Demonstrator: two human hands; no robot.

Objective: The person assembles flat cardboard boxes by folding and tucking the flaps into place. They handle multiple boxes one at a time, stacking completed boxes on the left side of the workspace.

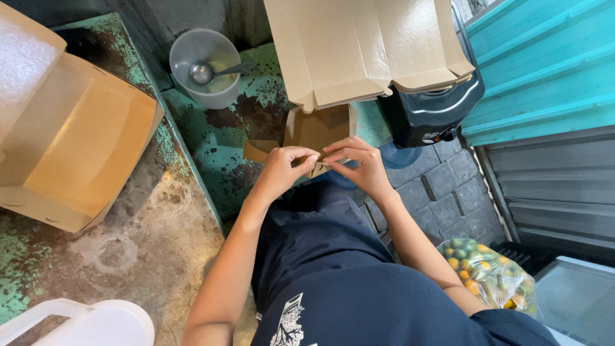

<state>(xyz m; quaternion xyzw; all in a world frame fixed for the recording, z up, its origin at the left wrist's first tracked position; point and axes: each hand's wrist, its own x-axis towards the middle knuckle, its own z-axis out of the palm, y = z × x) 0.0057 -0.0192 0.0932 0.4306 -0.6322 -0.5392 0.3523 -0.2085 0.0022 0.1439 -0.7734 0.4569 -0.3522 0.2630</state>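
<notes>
Past the counter (211, 147) front edge, both hands pinching small brown carton (317, 131): left hand (285, 168), right hand (359, 163) closed on flaps. Crease firmly, evenly; tab probably hidden.

Small box (318, 131) in my hands: plain brown cardboard. Stack of flat boxes (365, 48) ahead: same kraft brown, paler. Big folded box (70, 138) at my left: tan, glossy sheen. Counter (211, 138): chipped turquoise paint, dark rust blotches, grey ring stains. Plastic cup (205, 67): frosted grey, steel spoon (211, 72) inside. My shirt (359, 295): navy, white print. Bag of small fruit (490, 272): green, orange, yellow. Wall (544, 57): teal slats.
</notes>
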